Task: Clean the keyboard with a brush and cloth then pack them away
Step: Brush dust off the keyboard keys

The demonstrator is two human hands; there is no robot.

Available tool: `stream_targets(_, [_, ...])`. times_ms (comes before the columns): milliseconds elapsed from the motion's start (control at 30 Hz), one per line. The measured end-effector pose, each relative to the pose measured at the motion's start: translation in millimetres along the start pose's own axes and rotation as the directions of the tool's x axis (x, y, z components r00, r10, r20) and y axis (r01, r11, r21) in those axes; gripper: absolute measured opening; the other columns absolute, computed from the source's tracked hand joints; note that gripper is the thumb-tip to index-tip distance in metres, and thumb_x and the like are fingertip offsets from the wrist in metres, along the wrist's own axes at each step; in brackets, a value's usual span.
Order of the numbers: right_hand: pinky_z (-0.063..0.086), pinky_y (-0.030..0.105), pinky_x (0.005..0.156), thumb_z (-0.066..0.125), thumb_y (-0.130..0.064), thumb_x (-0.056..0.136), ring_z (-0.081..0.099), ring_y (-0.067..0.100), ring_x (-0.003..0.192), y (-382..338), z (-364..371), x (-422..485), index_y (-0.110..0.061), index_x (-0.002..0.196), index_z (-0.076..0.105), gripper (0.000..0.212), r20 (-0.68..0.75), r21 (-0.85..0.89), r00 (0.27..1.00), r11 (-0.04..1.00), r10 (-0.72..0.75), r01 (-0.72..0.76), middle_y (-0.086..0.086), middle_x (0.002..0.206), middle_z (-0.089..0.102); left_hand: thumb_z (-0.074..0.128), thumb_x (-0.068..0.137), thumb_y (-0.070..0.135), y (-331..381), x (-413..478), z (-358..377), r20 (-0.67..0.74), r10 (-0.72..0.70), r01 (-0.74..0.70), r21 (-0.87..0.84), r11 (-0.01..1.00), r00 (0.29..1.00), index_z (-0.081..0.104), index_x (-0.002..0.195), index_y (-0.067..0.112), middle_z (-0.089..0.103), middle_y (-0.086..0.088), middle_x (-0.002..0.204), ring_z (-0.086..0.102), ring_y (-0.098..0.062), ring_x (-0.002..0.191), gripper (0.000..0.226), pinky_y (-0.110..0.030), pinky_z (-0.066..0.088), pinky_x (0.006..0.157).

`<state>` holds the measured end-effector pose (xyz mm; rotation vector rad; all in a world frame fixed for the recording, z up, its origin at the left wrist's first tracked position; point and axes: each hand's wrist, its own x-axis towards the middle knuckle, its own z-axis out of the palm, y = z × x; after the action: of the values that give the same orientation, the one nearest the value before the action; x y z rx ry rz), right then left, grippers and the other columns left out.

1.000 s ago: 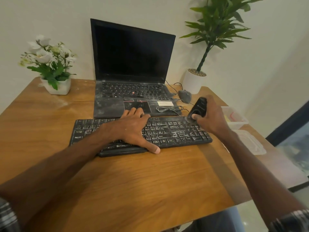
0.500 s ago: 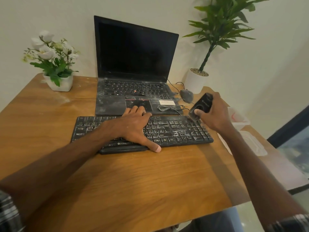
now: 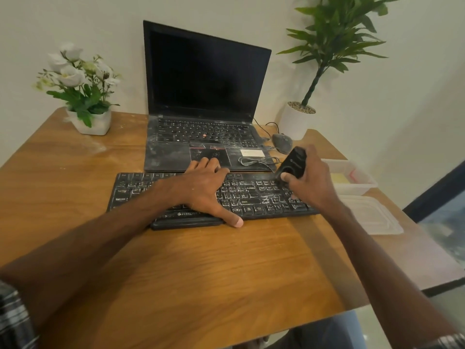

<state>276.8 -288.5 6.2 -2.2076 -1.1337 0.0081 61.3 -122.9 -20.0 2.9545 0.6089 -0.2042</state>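
Early stage: L hand (image 3: pixel 201 191) flat, fingers spread, steadying keyboard (image 3: pixel 251 195); R hand (image 3: pixel 312 182) fingers clamped on brush (image 3: pixel 293 163) at top-right keys. Keys dusty; wiping & packing left.

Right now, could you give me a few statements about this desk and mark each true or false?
1. The right-hand grip holds a black brush at the keyboard's right part. True.
2. The left-hand grip is lifted clear of the keyboard. False: it rests flat on the keys.
3. The laptop screen is lit. False: it is dark.
4. The lid lies on the table beside its open container. True.
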Motion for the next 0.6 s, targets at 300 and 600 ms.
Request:
stream_targets(300, [0.062, 0.051, 0.076, 0.086, -0.013, 0.078, 0.071, 0.031, 0.093, 23, -47, 23, -0.014, 0.134, 0.045, 0.070, -0.172, 0.052, 0.978, 0.992, 0.119, -0.112, 0.003, 0.111, 0.061, 0.051, 0.052, 0.107, 0, 2, 2, -0.008, -0.007, 0.007, 0.006, 1.000, 1.000, 0.022, 0.161, 0.014, 0.030, 0.001, 0.137, 0.030, -0.021, 0.126, 0.146, -0.044, 0.029, 0.117])
stream_targets(600, [0.057, 0.048, 0.086, 0.086, -0.017, 0.077, 0.063, 0.030, 0.097, 30, -24, 21, -0.011, 0.128, 0.048, 0.064, -0.188, -0.086, 0.979, 0.991, 0.082, -0.100, 0.009, 0.109, 0.063, 0.051, 0.053, 0.107, -1, 0, 2, -0.015, 0.001, -0.001, -0.004, 1.000, 1.000, 0.024, 0.160, 0.013, 0.030, 0.002, 0.135, 0.030, -0.021, 0.126, 0.145, -0.044, 0.028, 0.117])
